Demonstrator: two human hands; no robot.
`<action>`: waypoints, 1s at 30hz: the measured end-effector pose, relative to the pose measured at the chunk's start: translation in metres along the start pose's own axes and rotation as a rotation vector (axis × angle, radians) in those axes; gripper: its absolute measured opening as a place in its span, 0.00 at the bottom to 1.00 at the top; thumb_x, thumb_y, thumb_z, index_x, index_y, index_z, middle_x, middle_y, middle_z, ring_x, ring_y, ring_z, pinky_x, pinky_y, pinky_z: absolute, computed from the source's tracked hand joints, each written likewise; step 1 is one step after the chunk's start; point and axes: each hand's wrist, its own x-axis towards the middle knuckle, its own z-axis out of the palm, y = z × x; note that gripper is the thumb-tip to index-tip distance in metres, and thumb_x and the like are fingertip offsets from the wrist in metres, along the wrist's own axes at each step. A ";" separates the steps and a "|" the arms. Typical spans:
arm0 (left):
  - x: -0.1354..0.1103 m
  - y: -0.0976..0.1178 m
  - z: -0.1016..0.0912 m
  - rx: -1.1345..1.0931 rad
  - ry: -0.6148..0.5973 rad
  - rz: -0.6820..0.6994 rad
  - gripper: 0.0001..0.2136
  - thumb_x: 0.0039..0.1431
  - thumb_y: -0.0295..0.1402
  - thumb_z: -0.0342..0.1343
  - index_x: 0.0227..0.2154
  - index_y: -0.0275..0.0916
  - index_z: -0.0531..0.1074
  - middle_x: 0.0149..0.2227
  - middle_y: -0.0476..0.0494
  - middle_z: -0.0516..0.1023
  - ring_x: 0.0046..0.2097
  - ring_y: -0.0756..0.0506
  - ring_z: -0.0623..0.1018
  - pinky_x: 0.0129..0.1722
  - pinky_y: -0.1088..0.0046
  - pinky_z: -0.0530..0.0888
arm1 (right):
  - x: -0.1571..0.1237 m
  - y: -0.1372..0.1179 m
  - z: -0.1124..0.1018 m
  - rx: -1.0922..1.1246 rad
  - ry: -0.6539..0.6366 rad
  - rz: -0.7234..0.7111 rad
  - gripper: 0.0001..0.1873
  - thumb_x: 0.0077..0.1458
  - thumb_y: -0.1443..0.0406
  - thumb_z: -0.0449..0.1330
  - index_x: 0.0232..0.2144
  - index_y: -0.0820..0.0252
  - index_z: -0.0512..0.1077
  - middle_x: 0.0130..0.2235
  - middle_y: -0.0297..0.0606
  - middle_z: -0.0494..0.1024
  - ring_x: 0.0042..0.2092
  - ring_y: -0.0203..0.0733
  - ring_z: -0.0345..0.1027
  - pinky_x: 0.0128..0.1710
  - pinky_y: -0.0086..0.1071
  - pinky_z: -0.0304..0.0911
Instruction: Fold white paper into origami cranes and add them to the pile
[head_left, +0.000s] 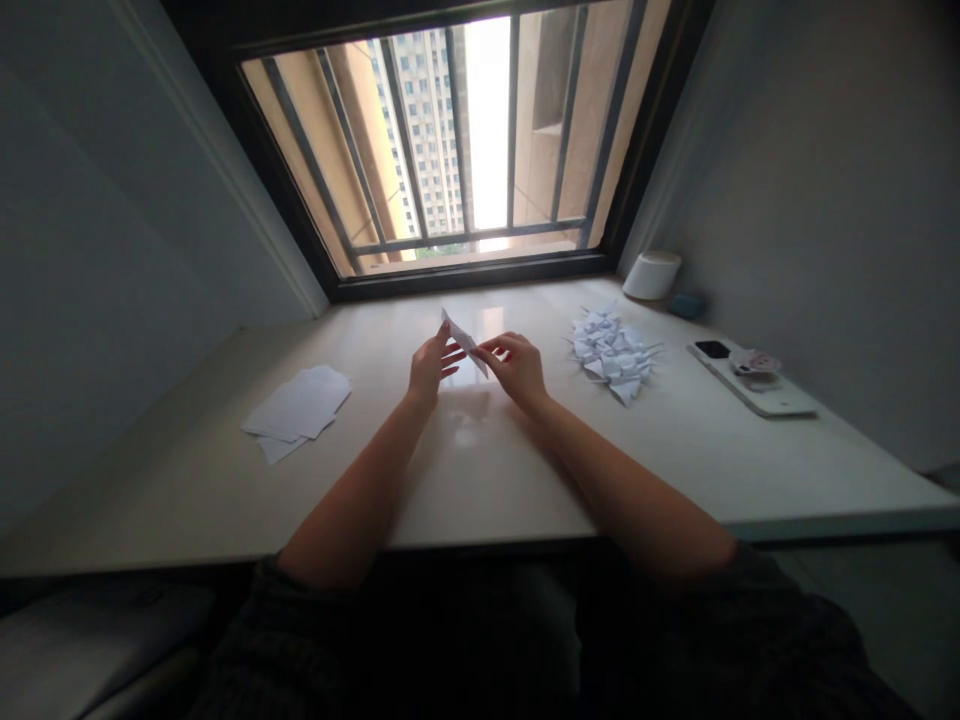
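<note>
A small piece of folded white paper (pixel 463 341) is held up above the middle of the white tabletop, tilted down to the right. My left hand (pixel 430 366) pinches its upper left end, with the other fingers stretched out behind it. At the lower right part, my right hand (pixel 520 367) grips the paper between thumb and fingers. To the left lies a loose stack of flat white paper sheets (pixel 300 405). On the right is a heap of several folded white paper pieces (pixel 611 350) with pointed ends.
A phone (pixel 780 398) with a round clear-looking attachment lies at the right. Behind it, by the wall, stand a white rounded container (pixel 652 275) and a small dark blue object (pixel 687 304). A barred window (pixel 472 150) rises beyond the white table (pixel 480 490), whose front edge is near me.
</note>
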 end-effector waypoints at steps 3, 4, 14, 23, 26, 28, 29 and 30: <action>0.002 -0.002 -0.001 -0.054 0.019 -0.004 0.23 0.48 0.53 0.59 0.38 0.39 0.72 0.42 0.36 0.79 0.44 0.40 0.79 0.41 0.66 0.71 | 0.000 0.001 0.002 0.000 -0.037 -0.031 0.12 0.50 0.53 0.63 0.26 0.54 0.76 0.30 0.35 0.76 0.33 0.39 0.66 0.34 0.33 0.61; 0.004 -0.003 -0.002 -0.075 0.023 0.002 0.22 0.49 0.52 0.59 0.37 0.39 0.72 0.41 0.37 0.79 0.43 0.41 0.79 0.41 0.67 0.71 | 0.001 0.001 0.003 0.016 -0.035 -0.021 0.12 0.51 0.53 0.63 0.26 0.54 0.76 0.30 0.35 0.76 0.32 0.39 0.66 0.34 0.33 0.61; 0.009 -0.012 -0.003 -0.036 0.033 0.049 0.14 0.42 0.40 0.64 0.31 0.38 0.77 0.30 0.44 0.78 0.30 0.48 0.74 0.32 0.72 0.70 | 0.009 0.013 -0.003 0.147 0.237 0.286 0.19 0.54 0.48 0.55 0.32 0.57 0.72 0.28 0.34 0.75 0.32 0.39 0.67 0.35 0.31 0.60; 0.008 -0.013 -0.004 0.139 0.001 0.079 0.14 0.41 0.44 0.64 0.28 0.38 0.78 0.26 0.45 0.76 0.28 0.49 0.71 0.29 0.73 0.65 | 0.014 0.029 -0.001 0.342 0.298 0.450 0.18 0.48 0.51 0.58 0.35 0.59 0.69 0.27 0.33 0.74 0.27 0.37 0.65 0.28 0.29 0.60; 0.010 -0.010 -0.005 0.069 0.013 -0.011 0.13 0.40 0.40 0.63 0.30 0.39 0.77 0.26 0.47 0.74 0.27 0.50 0.71 0.28 0.74 0.64 | 0.015 0.027 -0.001 0.428 0.264 0.482 0.23 0.46 0.56 0.60 0.45 0.57 0.66 0.23 0.28 0.72 0.24 0.35 0.63 0.25 0.28 0.58; 0.011 -0.007 -0.006 -0.014 0.025 -0.078 0.13 0.39 0.38 0.63 0.30 0.40 0.75 0.27 0.48 0.74 0.27 0.50 0.72 0.28 0.75 0.65 | 0.016 0.024 -0.001 0.485 0.200 0.498 0.22 0.45 0.58 0.59 0.44 0.56 0.68 0.22 0.26 0.69 0.22 0.33 0.61 0.23 0.27 0.57; 0.012 -0.006 -0.007 -0.054 0.035 -0.108 0.13 0.39 0.37 0.62 0.30 0.40 0.75 0.28 0.48 0.74 0.27 0.50 0.72 0.28 0.75 0.65 | 0.016 0.023 0.000 0.520 0.156 0.508 0.19 0.44 0.59 0.58 0.41 0.57 0.69 0.22 0.26 0.69 0.22 0.32 0.60 0.23 0.27 0.57; 0.013 -0.005 -0.008 -0.091 0.049 -0.137 0.12 0.39 0.37 0.62 0.30 0.40 0.74 0.28 0.48 0.74 0.27 0.50 0.72 0.29 0.75 0.65 | 0.016 0.021 0.000 0.558 0.112 0.520 0.17 0.44 0.60 0.58 0.39 0.57 0.71 0.23 0.27 0.69 0.22 0.32 0.60 0.23 0.27 0.58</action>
